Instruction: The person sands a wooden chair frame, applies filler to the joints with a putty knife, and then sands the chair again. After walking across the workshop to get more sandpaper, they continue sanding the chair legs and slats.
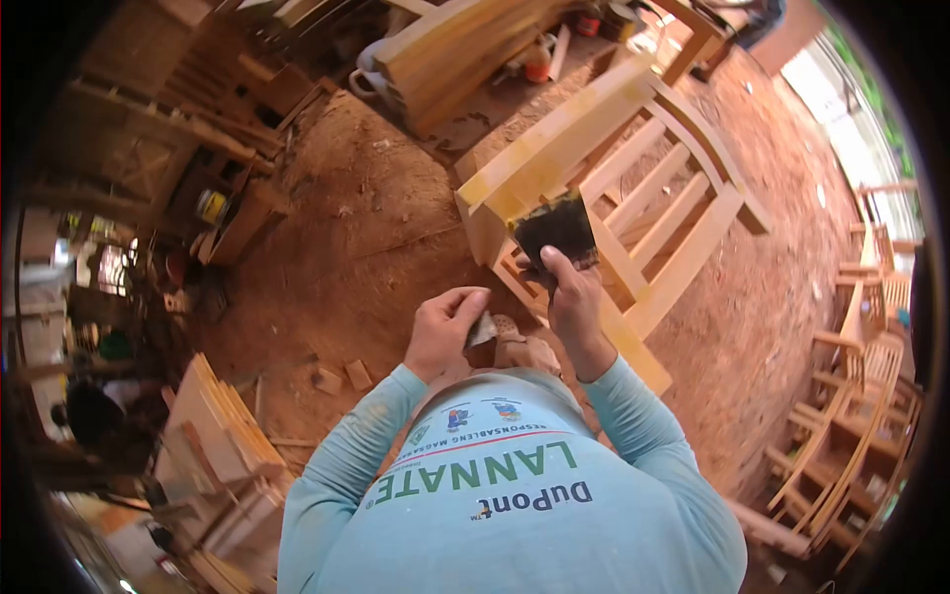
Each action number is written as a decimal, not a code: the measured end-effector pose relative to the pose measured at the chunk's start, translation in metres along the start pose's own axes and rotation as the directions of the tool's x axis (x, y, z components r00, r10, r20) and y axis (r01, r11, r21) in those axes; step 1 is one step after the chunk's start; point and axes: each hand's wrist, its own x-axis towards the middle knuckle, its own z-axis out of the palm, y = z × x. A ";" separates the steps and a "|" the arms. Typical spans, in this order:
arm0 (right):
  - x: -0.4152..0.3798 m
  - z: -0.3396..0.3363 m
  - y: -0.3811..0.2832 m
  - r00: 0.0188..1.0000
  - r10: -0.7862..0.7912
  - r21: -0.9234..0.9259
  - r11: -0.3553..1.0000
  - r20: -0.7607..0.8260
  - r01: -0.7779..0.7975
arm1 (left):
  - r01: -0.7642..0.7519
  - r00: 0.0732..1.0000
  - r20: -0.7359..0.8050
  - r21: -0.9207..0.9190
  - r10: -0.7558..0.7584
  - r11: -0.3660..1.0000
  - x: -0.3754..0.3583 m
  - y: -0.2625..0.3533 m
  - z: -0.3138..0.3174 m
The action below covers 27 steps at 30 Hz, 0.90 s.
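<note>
My right hand (576, 302) grips a dark, flat square piece (556, 234) with yellowish smears along its edge, the thumb lying on its face. My left hand (444, 327) is closed in a pinch on a small greyish piece (482, 330), too small to name, in front of my body. Just beyond my right hand is a pale wooden furniture frame (683, 259) with parallel slats and a curved rail. The dark piece overlaps its near corner in view, and I cannot tell whether they touch.
Brown dirt floor (346, 228) surrounds me. Stacked boards (223, 426) lean at lower left. Wooden chairs (856, 426) stand at right. A large wooden piece (465, 59) and an orange-red container (537, 65) are at the top. Part of a person (762, 22) shows at upper right.
</note>
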 end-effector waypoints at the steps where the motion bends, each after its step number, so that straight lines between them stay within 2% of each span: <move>1: 0.005 0.005 0.001 1.000 0.003 -0.019 1.000 -0.019 -0.003 | 0.012 1.000 -0.007 0.057 -0.012 0.998 0.007 -0.013 -0.018; 7: 0.023 0.042 0.017 0.988 -0.028 -0.121 0.993 -0.150 0.010 | 0.116 0.990 -0.110 0.348 -0.083 0.930 0.046 -0.102 -0.155; 12: 0.031 0.065 0.024 0.956 -0.027 -0.123 0.992 -0.294 -0.010 | 0.156 0.988 -0.112 0.695 -0.109 0.702 0.062 -0.153 -0.260; 15: 0.035 0.064 0.023 0.948 0.040 -0.200 0.974 -0.317 -0.108 | 0.182 0.981 -0.106 0.796 -0.162 0.578 0.072 -0.167 -0.305; 23: 0.044 0.077 0.018 0.928 0.025 -0.191 0.976 -0.372 -0.103 | 0.296 0.952 -0.207 0.811 -0.225 0.504 0.095 -0.194 -0.358; 27: 0.051 0.075 0.014 0.926 0.047 -0.146 0.983 -0.375 -0.109 | 0.301 0.947 -0.203 0.834 -0.249 0.462 0.098 -0.197 -0.357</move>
